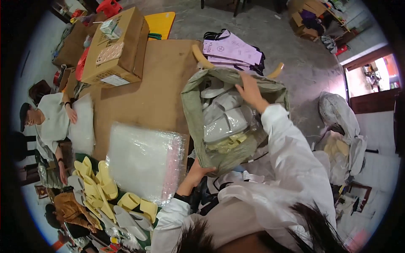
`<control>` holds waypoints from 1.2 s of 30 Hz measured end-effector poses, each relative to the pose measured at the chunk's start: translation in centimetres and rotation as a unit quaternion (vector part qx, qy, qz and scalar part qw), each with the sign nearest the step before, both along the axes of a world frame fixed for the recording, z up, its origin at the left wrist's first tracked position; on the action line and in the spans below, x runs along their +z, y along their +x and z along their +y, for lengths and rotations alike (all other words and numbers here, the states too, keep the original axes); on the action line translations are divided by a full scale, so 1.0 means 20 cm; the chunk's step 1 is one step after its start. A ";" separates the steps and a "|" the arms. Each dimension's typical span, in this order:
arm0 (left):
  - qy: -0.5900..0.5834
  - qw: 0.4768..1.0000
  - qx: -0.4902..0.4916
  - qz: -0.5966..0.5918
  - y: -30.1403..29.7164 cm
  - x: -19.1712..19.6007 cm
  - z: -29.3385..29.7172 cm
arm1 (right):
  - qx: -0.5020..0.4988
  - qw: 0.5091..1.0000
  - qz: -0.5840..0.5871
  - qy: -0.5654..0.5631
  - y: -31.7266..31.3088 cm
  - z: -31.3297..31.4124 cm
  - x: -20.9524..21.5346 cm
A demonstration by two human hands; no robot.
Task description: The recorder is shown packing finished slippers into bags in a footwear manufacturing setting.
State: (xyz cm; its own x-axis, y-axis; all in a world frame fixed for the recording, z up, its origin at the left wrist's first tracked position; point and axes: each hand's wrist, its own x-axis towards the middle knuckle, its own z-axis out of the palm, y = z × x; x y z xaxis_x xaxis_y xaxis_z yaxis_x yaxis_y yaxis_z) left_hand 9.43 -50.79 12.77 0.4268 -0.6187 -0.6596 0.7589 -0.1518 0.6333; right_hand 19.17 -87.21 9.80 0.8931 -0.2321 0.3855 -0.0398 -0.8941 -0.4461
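so far my left hand (195,172) has its fingers clamped on the near rim of the green woven sack (198,126), and my right hand (249,90) reaches in with fingers spread loose over bagged white slippers (225,120). sack looks mostly full yet; yellow slippers (99,185) and clear bags (141,160) wait on the surface (156,92).

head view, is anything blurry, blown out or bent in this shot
Head view: the doorway at right is blown out; the clear plastic bags glare and look smeared; the table edges bow toward the rim, corners black; hair blurs the bottom edge.
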 end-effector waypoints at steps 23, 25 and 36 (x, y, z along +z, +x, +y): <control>0.014 0.976 0.064 -0.210 -0.21 0.10 0.44 | -0.070 0.934 0.322 -0.138 -1.02 0.88 0.40; -0.018 0.981 0.088 -0.172 -0.24 0.06 0.58 | -0.001 0.980 0.146 -0.137 -0.90 1.11 0.42; 0.140 0.915 0.354 -0.131 -0.51 0.07 1.38 | 0.455 0.878 0.144 -0.051 -0.58 2.46 0.37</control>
State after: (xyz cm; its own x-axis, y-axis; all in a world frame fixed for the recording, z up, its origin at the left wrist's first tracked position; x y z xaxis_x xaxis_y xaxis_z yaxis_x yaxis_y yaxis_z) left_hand -0.85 -23.10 14.09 0.8216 0.0529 -0.5676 0.5573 0.1352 0.8192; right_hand 7.54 -38.02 17.21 0.7550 0.6493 0.0912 0.6127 -0.6490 -0.4510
